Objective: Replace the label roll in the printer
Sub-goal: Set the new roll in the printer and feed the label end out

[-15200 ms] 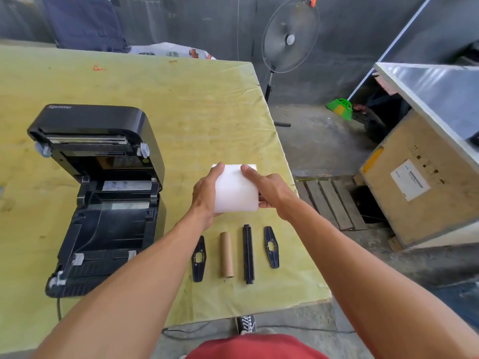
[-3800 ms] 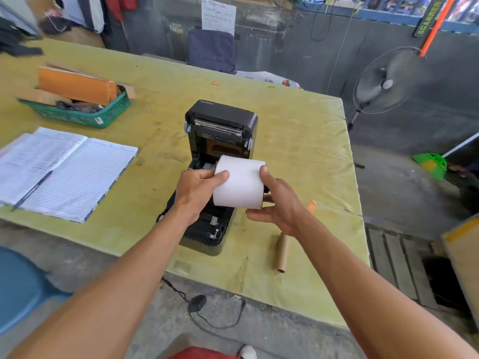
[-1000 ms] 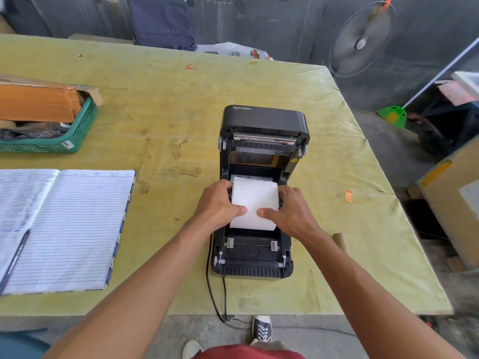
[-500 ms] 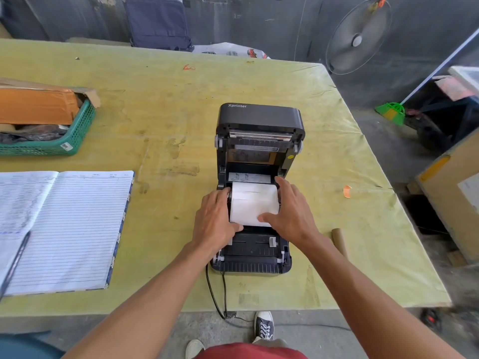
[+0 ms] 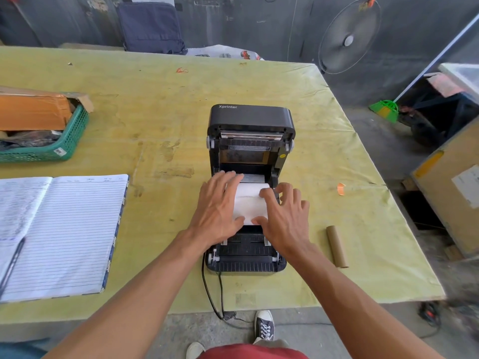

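Yellow-green covered table (image 5: 160,120) in a grey-walled workshop holds an open black label printer (image 5: 250,120). Left hand (image 5: 220,208) and right hand (image 5: 283,216), fingers spread, press its white label roll (image 5: 250,203).

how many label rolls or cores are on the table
2. A white label roll sits in the open printer under both hands; an empty cardboard core lies to the printer's right. None seem hidden.

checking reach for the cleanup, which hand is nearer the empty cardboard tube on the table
Right. The right hand rests on the label roll in the printer, with bare table between it and the cardboard tube. The left hand is on the roll's far side.
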The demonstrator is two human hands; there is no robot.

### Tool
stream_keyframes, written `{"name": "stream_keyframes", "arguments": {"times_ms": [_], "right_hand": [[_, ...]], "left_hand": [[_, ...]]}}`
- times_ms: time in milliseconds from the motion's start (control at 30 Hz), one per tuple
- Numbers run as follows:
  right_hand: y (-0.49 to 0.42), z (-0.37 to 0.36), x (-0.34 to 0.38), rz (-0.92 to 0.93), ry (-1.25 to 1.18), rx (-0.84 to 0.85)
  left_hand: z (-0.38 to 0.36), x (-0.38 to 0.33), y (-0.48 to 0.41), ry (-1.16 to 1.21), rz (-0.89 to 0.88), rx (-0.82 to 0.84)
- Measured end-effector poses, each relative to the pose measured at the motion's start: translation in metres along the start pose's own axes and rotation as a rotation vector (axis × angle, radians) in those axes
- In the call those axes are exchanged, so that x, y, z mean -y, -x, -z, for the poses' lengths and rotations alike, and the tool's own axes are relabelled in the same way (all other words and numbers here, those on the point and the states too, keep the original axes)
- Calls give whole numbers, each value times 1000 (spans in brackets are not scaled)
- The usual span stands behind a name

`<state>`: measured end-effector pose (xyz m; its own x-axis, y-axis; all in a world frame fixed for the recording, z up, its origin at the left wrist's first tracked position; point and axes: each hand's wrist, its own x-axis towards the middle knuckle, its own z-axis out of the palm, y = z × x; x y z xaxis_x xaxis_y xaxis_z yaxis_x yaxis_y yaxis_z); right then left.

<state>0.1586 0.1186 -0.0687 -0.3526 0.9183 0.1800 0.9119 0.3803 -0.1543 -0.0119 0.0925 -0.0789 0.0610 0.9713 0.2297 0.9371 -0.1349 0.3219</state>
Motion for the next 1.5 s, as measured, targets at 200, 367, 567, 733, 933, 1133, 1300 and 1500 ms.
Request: {"name": "stream_keyframes", "arguments": {"times_ms": [200, 367, 567, 733, 933, 1133, 1300, 1500], "right_hand": [[9, -17, 1, 75, 51, -87], [13, -24, 2, 130, 47, -146], [14, -31, 0, 200, 23, -207], [20, -41, -3, 214, 82, -211], [23, -48, -7, 234, 65, -284], [23, -47, -6, 233, 31, -331], [24, -45, -7, 234, 34, -334], [28, -44, -5, 246, 33, -286]], "left_hand": [[-9, -1, 10, -85, -60, -82], [-19, -1, 16, -137, -46, -150], [-31, -1, 18, -170, -36, -192], [-36, 1, 19, -202, -48, -192], [-29, 4, 18, -181, -72, -173], [-20, 12, 16, -169, -119, -162], [-17, 14, 14, -166, -116, -154], [-17, 9, 21, -133, -107, -164]]}}
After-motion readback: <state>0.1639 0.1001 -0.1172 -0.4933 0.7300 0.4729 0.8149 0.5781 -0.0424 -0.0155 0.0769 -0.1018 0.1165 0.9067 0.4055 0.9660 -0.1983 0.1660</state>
